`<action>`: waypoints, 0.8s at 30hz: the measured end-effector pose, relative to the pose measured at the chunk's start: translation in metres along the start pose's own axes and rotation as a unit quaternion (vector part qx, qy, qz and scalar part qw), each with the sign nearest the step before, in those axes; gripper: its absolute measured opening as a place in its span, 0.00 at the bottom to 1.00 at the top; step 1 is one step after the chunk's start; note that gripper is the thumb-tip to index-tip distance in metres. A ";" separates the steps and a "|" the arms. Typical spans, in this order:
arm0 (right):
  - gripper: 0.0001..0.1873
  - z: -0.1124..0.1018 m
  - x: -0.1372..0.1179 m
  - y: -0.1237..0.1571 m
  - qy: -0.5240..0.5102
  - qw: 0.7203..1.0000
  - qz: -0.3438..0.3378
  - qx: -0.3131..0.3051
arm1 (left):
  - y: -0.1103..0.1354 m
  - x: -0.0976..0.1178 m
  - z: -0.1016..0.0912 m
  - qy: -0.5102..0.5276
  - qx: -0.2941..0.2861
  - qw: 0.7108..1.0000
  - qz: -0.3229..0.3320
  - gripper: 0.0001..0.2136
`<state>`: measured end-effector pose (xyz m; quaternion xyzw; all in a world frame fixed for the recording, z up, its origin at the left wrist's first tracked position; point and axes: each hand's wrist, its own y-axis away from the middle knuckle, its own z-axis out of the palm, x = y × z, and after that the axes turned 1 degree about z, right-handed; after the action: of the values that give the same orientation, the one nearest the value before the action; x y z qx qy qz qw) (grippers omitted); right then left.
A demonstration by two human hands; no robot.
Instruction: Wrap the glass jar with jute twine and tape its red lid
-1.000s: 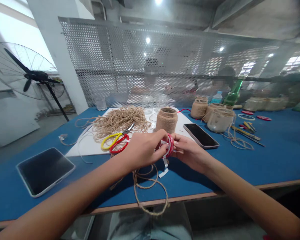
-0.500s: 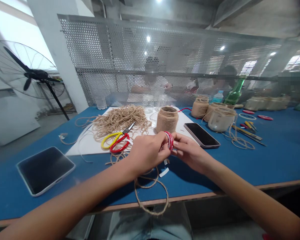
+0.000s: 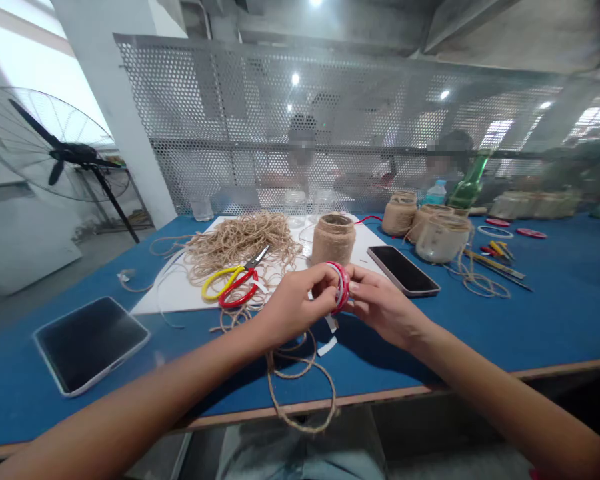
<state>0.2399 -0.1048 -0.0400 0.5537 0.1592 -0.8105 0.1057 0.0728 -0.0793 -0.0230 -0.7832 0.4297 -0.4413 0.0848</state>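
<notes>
Left hand (image 3: 295,303) | right hand (image 3: 385,307) | fingers (image 3: 363,291) closed, both gripping red ring (image 3: 339,287) | step, judged: wrapping ring | white strip (image 3: 327,346) dangling | next, judged: free strip

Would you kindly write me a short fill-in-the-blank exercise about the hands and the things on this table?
The ring held between the left hand and the right hand is red and ____.
The scissors lying beside the hands have one yellow handle and one ____ handle.
The jar standing just beyond the hands is wrapped in ____.

Missing words: white; red; twine.
</notes>
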 end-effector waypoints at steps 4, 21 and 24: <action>0.06 -0.001 -0.001 0.000 -0.003 1.000 0.007 -0.004 | 0.000 -0.003 0.000 0.034 -0.018 0.999 -0.019 0.03; 0.05 -0.004 0.001 -0.003 -0.003 1.000 -0.003 -0.004 | -0.001 -0.005 0.003 0.068 -0.015 0.997 -0.043 0.05; 0.05 -0.004 0.002 -0.004 0.000 1.000 -0.005 0.003 | -0.002 -0.004 0.003 0.045 0.031 0.996 -0.068 0.05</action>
<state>0.2417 -0.0995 -0.0428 0.5536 0.1597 -0.8113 0.0994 0.0754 -0.0755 -0.0267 -0.7868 0.3650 -0.4940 0.0598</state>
